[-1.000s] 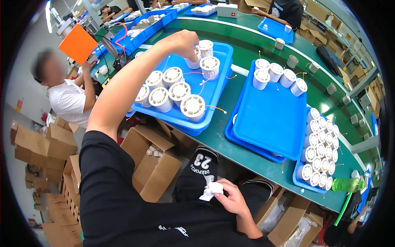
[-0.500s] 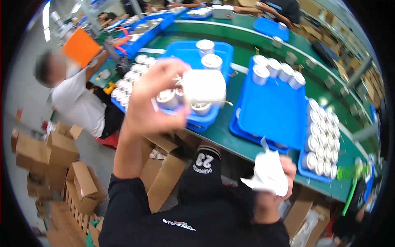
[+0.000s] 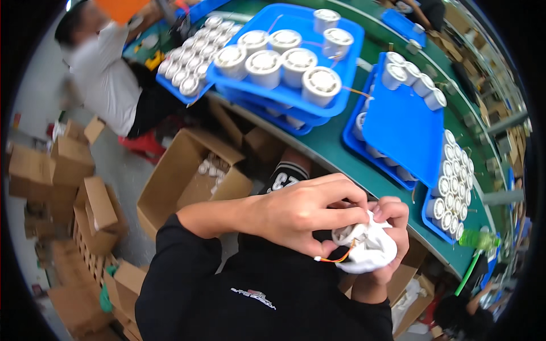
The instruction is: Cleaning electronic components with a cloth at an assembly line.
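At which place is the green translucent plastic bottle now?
In the head view, the bottle is far right, beside the lower end of the blue plastic tray of white cylinders.

White numerals [image 3: 281, 181] mark the black shorts [image 3: 291, 173] at mid-frame. Small pale lettering [image 3: 253, 298] crosses the black shirt [image 3: 310, 295], lower centre.

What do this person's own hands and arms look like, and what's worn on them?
The left hand and right hand wear no gloves, and no watch shows. Black short sleeves look plain, leaving the left forearm bare.
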The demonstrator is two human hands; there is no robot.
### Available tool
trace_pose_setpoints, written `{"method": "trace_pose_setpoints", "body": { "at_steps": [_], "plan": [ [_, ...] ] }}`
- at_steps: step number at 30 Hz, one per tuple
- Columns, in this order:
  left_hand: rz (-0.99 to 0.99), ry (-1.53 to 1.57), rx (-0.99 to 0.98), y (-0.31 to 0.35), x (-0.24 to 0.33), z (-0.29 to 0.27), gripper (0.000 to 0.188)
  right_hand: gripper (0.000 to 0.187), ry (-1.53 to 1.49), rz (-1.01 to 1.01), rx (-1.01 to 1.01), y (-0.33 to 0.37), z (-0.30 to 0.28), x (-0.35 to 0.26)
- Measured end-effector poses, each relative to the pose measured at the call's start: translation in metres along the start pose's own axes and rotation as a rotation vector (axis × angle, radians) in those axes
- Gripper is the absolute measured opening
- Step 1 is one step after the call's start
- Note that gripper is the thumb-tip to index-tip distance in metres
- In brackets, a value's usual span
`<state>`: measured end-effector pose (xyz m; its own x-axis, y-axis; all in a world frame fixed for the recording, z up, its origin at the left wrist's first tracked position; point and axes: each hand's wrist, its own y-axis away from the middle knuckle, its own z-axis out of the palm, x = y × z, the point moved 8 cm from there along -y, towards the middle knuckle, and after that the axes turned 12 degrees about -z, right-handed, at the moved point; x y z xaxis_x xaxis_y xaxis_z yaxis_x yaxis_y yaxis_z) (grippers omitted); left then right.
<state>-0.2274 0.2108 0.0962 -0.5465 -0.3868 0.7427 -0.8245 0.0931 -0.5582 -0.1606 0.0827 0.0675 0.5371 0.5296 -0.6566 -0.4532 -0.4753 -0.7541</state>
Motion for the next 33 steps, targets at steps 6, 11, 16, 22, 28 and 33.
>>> {"method": "trace_pose_setpoints", "body": {
  "at_steps": [6, 11, 16, 22, 28, 33],
  "plan": [
    [-0.112, 0.045, 0.179, 0.053, -0.033, 0.016, 0.056, 0.062, -0.355, 0.331, 0.084, 0.063, 0.015, 0.036],
    [-0.133, 0.067, 0.252, 0.077, -0.048, 0.015, 0.051, 0.068, -0.803, 0.710, 0.471, 0.093, 0.028, 0.061],
    [-0.159, 0.012, 0.400, 0.089, -0.057, 0.006, 0.048, 0.059, -0.953, 0.679, 0.657, 0.095, 0.046, 0.064],
    [-0.396, 0.006, 0.546, 0.095, -0.084, 0.004, 0.052, 0.069, -0.471, 0.756, 0.473, 0.101, 0.042, 0.075],
    [-0.557, 0.584, 0.458, 0.081, -0.116, 0.032, 0.054, 0.071, -0.294, 0.584, 0.388, 0.099, 0.013, 0.078],
    [-0.671, 0.982, 0.341, 0.079, -0.133, 0.063, 0.053, 0.082, -0.131, 0.422, 0.350, 0.095, -0.008, 0.081]
  ]
}}
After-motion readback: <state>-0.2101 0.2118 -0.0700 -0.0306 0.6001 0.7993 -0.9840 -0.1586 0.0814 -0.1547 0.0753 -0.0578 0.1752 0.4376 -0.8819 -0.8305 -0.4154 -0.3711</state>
